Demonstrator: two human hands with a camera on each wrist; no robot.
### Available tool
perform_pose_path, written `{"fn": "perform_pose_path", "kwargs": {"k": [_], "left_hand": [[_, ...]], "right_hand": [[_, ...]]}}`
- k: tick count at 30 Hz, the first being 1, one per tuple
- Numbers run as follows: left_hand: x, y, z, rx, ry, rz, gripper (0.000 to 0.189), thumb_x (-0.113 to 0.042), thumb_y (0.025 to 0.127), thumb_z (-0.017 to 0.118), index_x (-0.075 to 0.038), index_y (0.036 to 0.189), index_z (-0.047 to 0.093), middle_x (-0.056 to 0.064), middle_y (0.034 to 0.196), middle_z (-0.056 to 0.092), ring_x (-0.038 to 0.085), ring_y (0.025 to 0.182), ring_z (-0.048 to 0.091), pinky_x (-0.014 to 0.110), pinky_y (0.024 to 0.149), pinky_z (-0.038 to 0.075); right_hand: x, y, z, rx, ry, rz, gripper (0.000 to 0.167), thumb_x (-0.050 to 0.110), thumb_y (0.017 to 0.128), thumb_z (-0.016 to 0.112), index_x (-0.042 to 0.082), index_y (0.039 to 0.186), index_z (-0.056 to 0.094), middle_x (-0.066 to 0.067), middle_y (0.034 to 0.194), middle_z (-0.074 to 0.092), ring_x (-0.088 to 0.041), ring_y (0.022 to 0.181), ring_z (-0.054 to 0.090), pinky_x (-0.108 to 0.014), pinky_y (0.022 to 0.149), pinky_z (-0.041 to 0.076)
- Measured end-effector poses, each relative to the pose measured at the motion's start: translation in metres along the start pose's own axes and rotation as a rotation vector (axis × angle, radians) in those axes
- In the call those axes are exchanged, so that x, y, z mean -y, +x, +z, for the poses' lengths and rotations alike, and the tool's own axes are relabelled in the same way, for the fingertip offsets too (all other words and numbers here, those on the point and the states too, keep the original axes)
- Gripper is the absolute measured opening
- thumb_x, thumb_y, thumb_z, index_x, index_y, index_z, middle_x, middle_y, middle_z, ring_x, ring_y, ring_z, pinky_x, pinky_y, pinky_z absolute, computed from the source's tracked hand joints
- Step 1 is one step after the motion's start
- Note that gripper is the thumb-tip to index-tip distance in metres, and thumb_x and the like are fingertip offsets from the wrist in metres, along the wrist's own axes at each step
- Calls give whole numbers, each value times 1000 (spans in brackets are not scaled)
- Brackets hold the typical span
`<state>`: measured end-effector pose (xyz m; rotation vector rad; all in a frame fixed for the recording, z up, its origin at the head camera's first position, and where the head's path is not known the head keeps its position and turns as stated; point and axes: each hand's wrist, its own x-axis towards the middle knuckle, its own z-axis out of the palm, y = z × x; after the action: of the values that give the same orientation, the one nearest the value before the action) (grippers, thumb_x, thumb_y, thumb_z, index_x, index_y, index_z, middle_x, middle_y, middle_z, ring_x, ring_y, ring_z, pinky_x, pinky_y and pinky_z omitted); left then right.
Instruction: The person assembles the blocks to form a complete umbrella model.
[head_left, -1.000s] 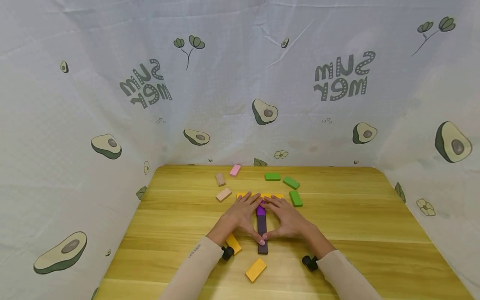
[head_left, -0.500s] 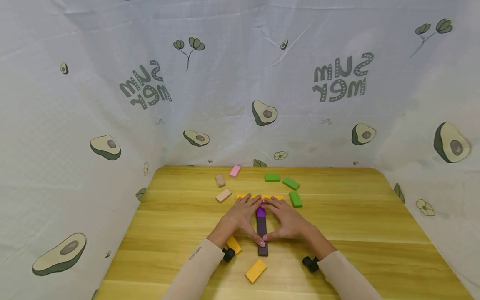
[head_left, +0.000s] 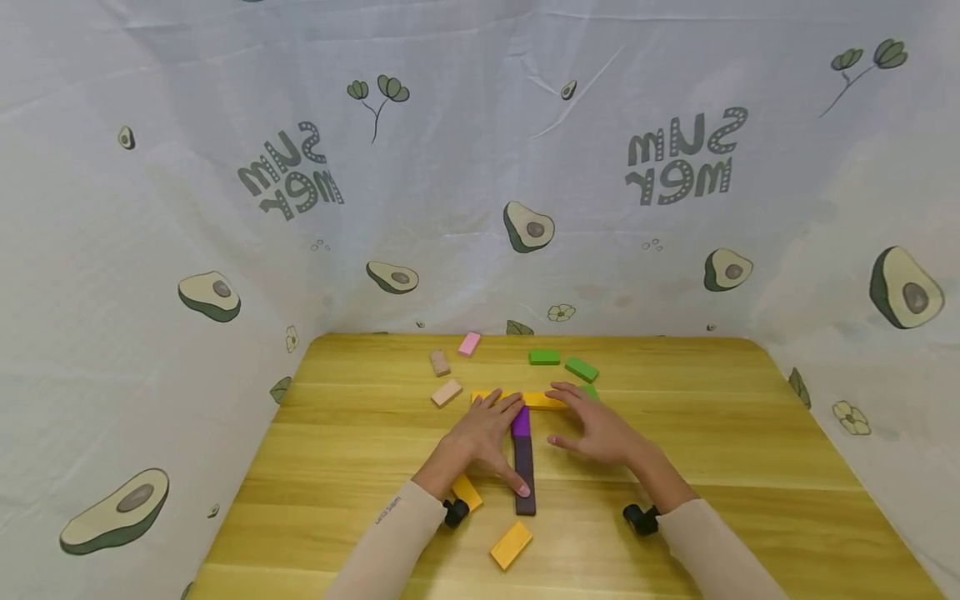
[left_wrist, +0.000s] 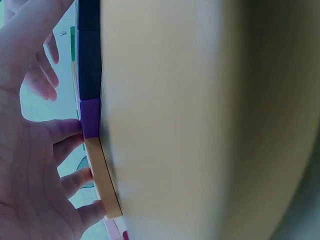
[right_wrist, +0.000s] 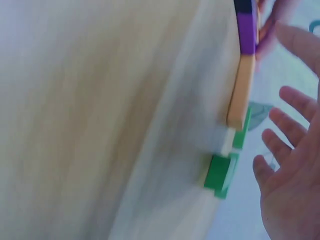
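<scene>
Head view: L hand (head_left: 482, 435) on blk T (head_left: 522, 446), R hand (head_left: 602, 430) off to its right side

T lies flat mid-table (head_left: 337, 467), btwn the two hands. Yellow bar (head_left: 542, 401) runs crosswise at far end; purple blk (head_left: 521, 422) butts up to its middle; dark strip (head_left: 524, 467) carries on from purple toward the person. L wrist view shows a seam in the dark part, so 2+ dark pcs.

L hand: fingers spread & fairly straight, not wrapped round anything. Fingertips (left_wrist: 77, 181) touch T along yellow bar & nr purple end; thumb rests on dark strip nr its close end.

R hand: loosely open, thumb well apart from fingers, nothing in it. R wrist view has its fingers clear of the blks.

Other pcs: 3 green blks beyond/right of T, i.e. far green blk (head_left: 544, 357), slanted green blk (head_left: 581, 369) & near green blk (head_left: 592, 392), last partly hidden by R hand. Upper left: pink blk (head_left: 469, 344), tan blk (head_left: 440, 362), paler tan blk (head_left: 447, 393). Loose yellow blk (head_left: 512, 546) nearer the person; 2nd yellow blk (head_left: 467, 492) beside L wrist, partly covered.

Printed cloth (head_left: 442, 192) stands behind.
</scene>
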<state>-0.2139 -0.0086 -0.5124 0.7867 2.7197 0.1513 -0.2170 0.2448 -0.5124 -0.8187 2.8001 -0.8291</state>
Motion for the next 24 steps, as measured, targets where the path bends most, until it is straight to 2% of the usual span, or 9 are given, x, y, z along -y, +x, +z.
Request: {"fn": "perform_pose_path", "kwargs": {"k": [6,12,24], "left_hand": [[0,0,-2,1,-9,-1,147,-89,53,78,-24,168,14,-7,174,13,27,162,8,52,130,13],[0,0,-2,4,-3,11,144,-86,55,80,-24,167,16,-5,174,13,29,162,10,54,130,14],[-1,0,-4,-9,-10,12,144,-86,54,81,-24,167,17,-4,174,15,30,161,12,54,130,15]], "right_hand": [[-21,-2,-12,-58,-22,0,70,27,93,76,2,152,48,-20,160,43,-46,147,38,-67,117,33],[-41,-8,-19,-47,-16,54,66,19,95,73,1,153,45,-25,156,45,-51,143,40,-68,114,37],[-56,-10,-27,4,-8,56,59,15,100,66,-2,152,46,-30,157,41,-54,143,38,-68,114,36]]}}
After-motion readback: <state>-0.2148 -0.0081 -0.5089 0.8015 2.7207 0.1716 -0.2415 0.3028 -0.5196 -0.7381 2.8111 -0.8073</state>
